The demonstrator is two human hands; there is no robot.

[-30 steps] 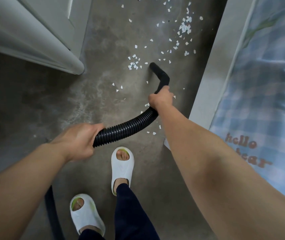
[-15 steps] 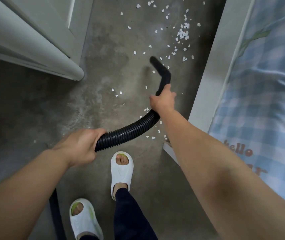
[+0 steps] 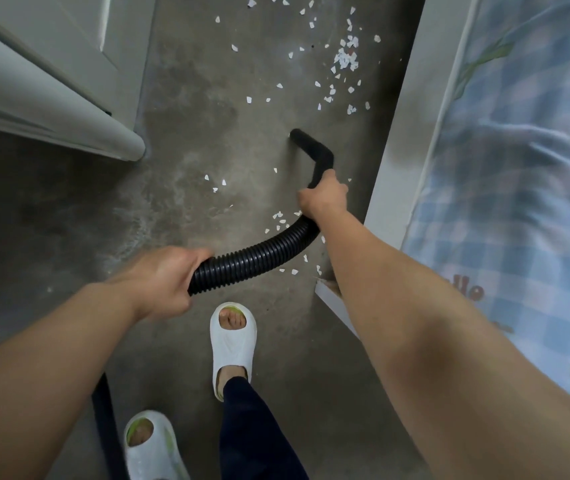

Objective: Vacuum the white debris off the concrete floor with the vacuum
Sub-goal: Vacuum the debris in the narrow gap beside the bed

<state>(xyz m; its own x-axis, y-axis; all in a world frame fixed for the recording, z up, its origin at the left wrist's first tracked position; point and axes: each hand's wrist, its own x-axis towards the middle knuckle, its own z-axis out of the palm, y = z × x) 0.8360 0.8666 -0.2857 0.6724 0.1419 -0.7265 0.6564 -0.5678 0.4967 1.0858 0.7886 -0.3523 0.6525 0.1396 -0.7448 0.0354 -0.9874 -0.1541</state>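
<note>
Black and bumpy, the vacuum hose (image 3: 259,258) curves over the middle of the concrete floor (image 3: 207,116). There is one hose. Its front end is a smooth black nozzle (image 3: 314,150) with a bend in it. The tip points left and down at the floor, but I cannot tell if it touches.

The right hand (image 3: 323,197) has its fingers curled tight round the bottom of the nozzle, just where the bumpy part starts. The left hand (image 3: 162,278) grips the hose lower down, with its fingers wrapped all the way round. From there the hose goes under the left arm and shows again near the bottom edge.

The white debris (image 3: 345,58) is small torn bits, too many to count. Most lie past the nozzle, near the top, with one thick clump. Three bits sit to the left of the nozzle. A few more lie beside and under the hose, near the right hand.

Two white slippers (image 3: 233,344) stand below the hose, one ahead of the other. One dark trouser leg (image 3: 252,427) shows above the front slipper.

On the right is one bed (image 3: 519,202) with a blue checked sheet. On the left is one pale door (image 3: 51,91).
</note>
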